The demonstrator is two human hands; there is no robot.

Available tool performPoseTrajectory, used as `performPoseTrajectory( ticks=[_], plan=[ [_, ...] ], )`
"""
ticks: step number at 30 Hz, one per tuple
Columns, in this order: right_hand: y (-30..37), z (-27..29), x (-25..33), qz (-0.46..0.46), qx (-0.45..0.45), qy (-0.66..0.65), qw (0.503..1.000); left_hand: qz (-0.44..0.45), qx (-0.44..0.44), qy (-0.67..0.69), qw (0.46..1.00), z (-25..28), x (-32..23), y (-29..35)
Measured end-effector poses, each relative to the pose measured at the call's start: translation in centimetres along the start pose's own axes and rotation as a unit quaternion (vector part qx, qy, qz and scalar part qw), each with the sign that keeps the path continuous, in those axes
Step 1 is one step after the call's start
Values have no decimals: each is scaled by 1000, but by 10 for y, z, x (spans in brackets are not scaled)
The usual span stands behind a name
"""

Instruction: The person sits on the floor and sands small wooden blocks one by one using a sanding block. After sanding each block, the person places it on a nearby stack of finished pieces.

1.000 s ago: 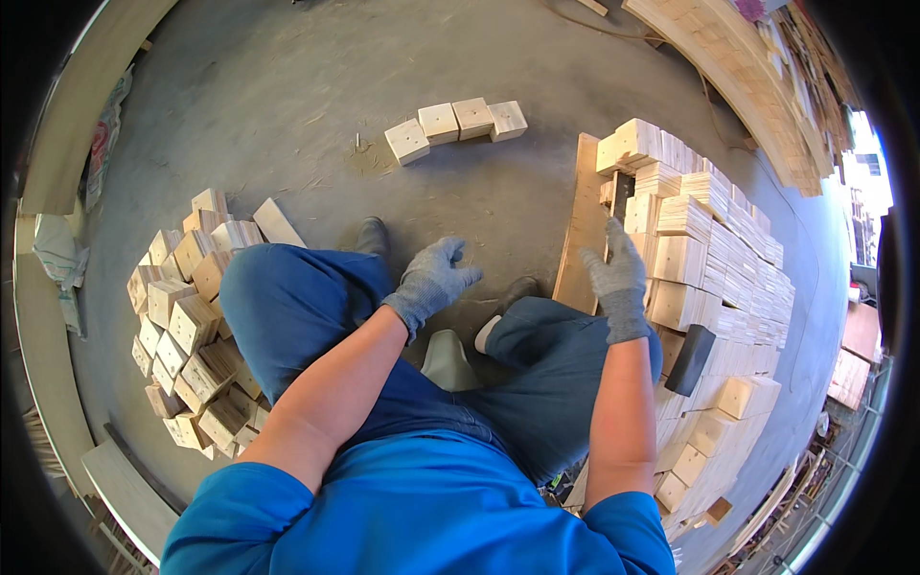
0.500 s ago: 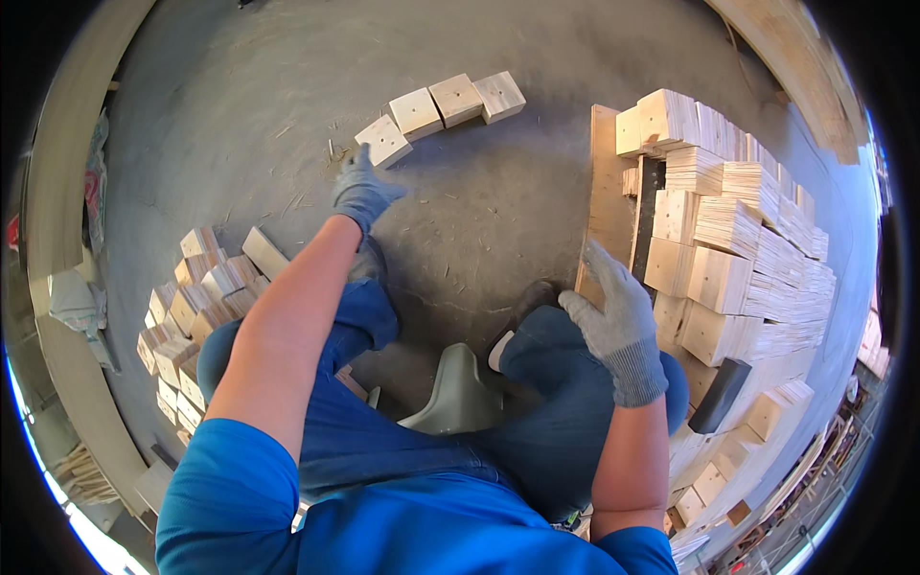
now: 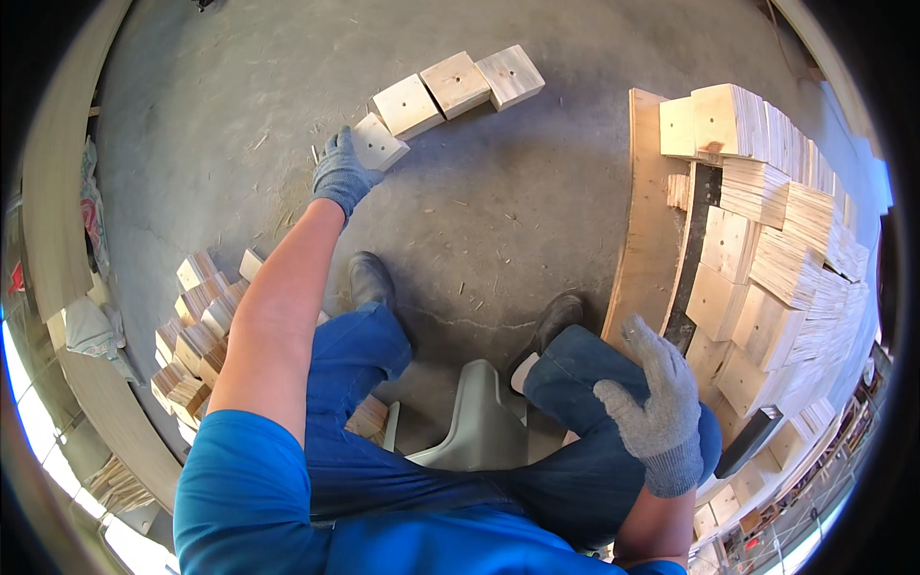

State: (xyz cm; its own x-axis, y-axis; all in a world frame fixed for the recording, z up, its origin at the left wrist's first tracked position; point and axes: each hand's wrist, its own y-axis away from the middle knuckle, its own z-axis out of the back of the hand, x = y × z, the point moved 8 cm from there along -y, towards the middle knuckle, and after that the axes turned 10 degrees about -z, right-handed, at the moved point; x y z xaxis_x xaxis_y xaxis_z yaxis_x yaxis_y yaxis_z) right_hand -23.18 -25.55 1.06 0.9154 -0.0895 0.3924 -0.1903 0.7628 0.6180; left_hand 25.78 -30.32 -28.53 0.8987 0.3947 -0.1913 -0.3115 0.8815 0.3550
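My left hand [image 3: 343,175], in a grey knit glove, is wrapped round the left end of a pale wooden block [image 3: 377,142] on the concrete floor. Its fingers lie along the block's far left side, the thumb at the near side. This block ends a curved row with three others: a second block [image 3: 407,105], a third block [image 3: 455,83] and a fourth block [image 3: 511,76], small dark holes in their tops. Over my right knee, my right hand [image 3: 659,412], gloved alike, is held with fingers stretched and thumb apart, holding nothing.
Stacked wooden pieces [image 3: 757,249] fill the right side beside a plywood board [image 3: 640,220]. A dark bar-shaped object [image 3: 750,441] lies on them near my right hand. More wooden blocks [image 3: 196,321] are piled at left. A grey plastic seat [image 3: 479,422] shows between my legs.
My left hand has closed on the leftmost block, which it was only reaching toward before. My right hand stays open over my knee. The whole view has shifted a little.
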Motion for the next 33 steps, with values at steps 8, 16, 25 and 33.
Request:
performPoseTrajectory(
  ticks=[8, 16, 25, 33],
  plan=[
    [10, 6, 6, 49, -39, -10, 998, 1, 68, -40, 997, 51, -25, 38],
    [31, -8, -6, 90, -73, -2, 993, -68, 341, -37, 937, 74, -36, 144],
    [54, -31, -46, 61, -73, -203, 975, -230, 289, 31, 929, 104, -136, 278],
    [90, -113, -44, 87, -115, -368, 919, -129, 121, 463, 868, 121, -179, 368]
  ],
)
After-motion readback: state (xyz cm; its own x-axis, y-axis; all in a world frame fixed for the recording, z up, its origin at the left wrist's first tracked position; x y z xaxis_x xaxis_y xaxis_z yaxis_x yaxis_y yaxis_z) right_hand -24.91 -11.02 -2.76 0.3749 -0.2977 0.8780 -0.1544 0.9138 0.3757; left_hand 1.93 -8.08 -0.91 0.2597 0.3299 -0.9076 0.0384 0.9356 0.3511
